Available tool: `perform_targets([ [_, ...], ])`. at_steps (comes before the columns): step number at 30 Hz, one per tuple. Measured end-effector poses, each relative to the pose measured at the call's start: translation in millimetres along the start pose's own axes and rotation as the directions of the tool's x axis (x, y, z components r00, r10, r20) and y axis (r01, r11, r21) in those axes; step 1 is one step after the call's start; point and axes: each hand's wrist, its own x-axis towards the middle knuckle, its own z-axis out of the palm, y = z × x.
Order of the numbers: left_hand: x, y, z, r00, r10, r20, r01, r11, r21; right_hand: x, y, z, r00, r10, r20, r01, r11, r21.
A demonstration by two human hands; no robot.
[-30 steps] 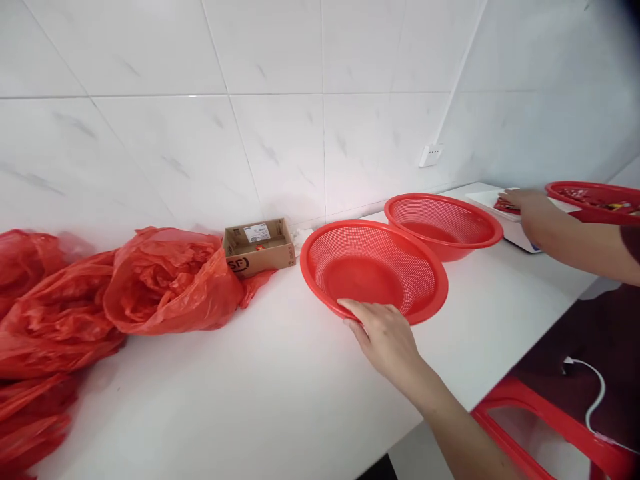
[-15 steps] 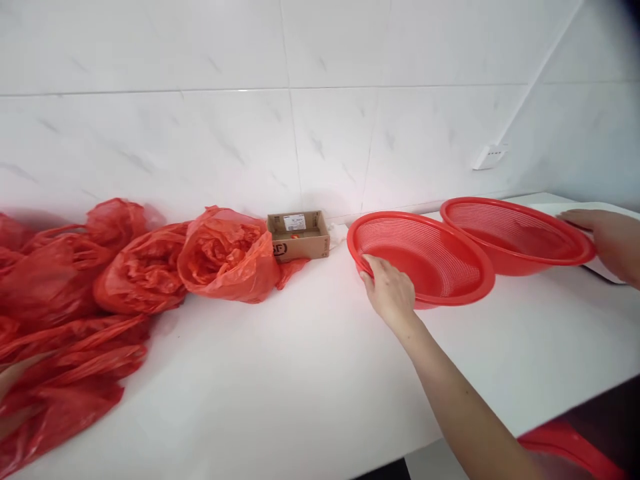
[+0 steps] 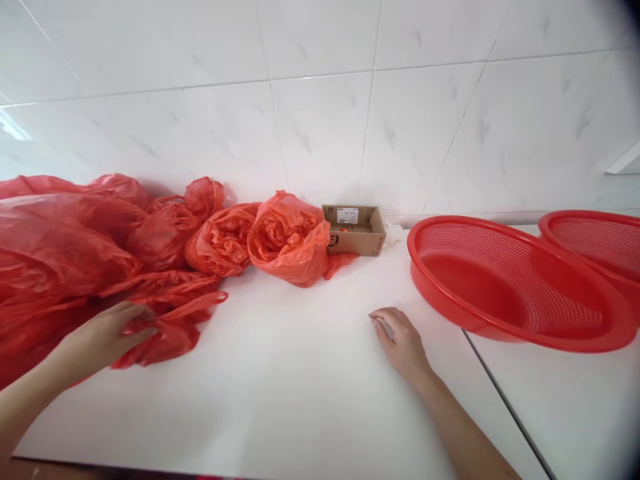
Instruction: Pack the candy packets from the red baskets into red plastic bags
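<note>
On the left, my left hand [image 3: 113, 337] is at a pile of thin red plastic bags, its thumb and fingers closed on a crumpled red plastic bag [image 3: 167, 343] near the front of the pile. My right hand [image 3: 404, 347] is over the white tabletop, left of a red plastic basket [image 3: 480, 287] and apart from it. Its fingers are loosely curled, with a small gap to the thumb and nothing visible between them. The basket is oval, with perforated sides, and no contents show in it.
A second red basket [image 3: 600, 247] stands at the right edge, partly out of view. A small cardboard box [image 3: 360, 243] stands by the tiled wall, beside a rolled-up red bag [image 3: 290, 247]. More red bags [image 3: 60, 233] fill the left side. A seam [image 3: 505, 397] crosses the white table [image 3: 290, 380].
The view has swung left. My right hand has let go of the near basket's rim and moved left of it. My left hand shows more fully at the bags. Another person's hand has left view.
</note>
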Motion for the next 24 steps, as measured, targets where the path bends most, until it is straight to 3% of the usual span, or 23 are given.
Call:
perform_targets([
  [4,-13.0,50.4,-2.6,0.971,0.187,0.151,-0.141,0.953,-0.27,2.3,-5.2,-3.5,0.999,-0.013,-0.051,0.014,0.999,0.029],
  [7,-16.0,110.6,13.8,0.853,0.462,0.242,-0.312,0.824,-0.473,1.6,-18.0,-5.9,0.994,-0.064,-0.091,0.07,0.996,0.057],
  [8,-16.1,133.7,23.1,0.826,0.501,0.258,-0.326,0.799,-0.506,0.2,-22.6,-6.6,0.99,-0.095,-0.107,0.103,0.992,0.071],
  [12,-18.6,225.3,64.2,0.783,0.605,0.145,-0.394,0.663,-0.637,-8.2,-38.4,-8.6,0.958,-0.216,-0.188,0.239,0.965,0.111],
  [15,-24.4,269.8,83.0,0.745,0.664,0.059,-0.419,0.535,-0.733,-10.8,-43.4,-7.3,0.961,-0.228,-0.155,0.242,0.966,0.085],
  [18,-27.3,280.0,88.2,0.696,0.712,0.093,-0.35,0.45,-0.822,-7.6,-41.4,-4.8,0.977,-0.157,-0.141,0.171,0.981,0.088],
  [22,-23.3,262.5,88.9,0.596,0.785,0.168,-0.253,0.382,-0.889,-2.9,-37.8,-2.1,0.986,-0.11,-0.129,0.128,0.982,0.137],
  [24,-22.3,253.4,91.0,0.592,0.779,0.207,-0.222,0.404,-0.887,-2.6,-37.9,-0.9,0.985,-0.123,-0.124,0.142,0.977,0.159],
])
